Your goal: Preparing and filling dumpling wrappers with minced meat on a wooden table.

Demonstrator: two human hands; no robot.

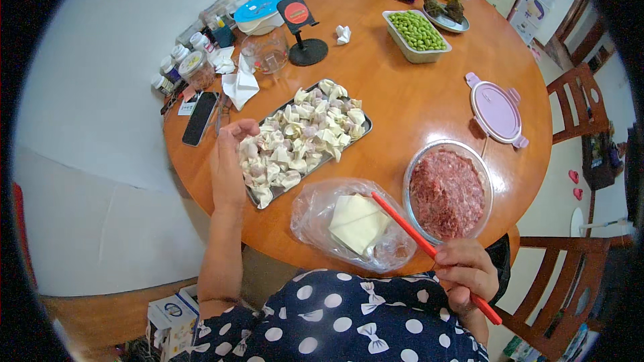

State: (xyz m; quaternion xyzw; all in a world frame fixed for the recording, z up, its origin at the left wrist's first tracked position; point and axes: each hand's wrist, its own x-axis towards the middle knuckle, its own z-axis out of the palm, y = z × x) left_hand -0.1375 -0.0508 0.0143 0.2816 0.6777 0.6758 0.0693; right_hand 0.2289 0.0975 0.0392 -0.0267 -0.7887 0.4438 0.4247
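Note:
My left hand (231, 154) is at the left edge of a dark metal tray (368, 127). Its fingers bend loosely over that edge, and nothing shows in them. Folded wontons (302, 134) cover the tray in a crowded layer. In my right hand (467, 271) are red chopsticks (409, 229), held slantwise with their tips above a stack of wonton wrappers (359, 222). The wrappers lie on a clear plastic bag (312, 208) at the table's near edge. Just beyond the chopsticks stands a round clear bowl (488, 181) of raw minced meat (447, 191).
A lilac lid (496, 112) lies right of the bowl. Farther back stand a tub of green beans (419, 33), a plate (456, 25) with dark wrapped food, and a black phone stand (308, 50). Left of the tray are a phone (200, 118), crumpled tissue (240, 86) and several jars (196, 70).

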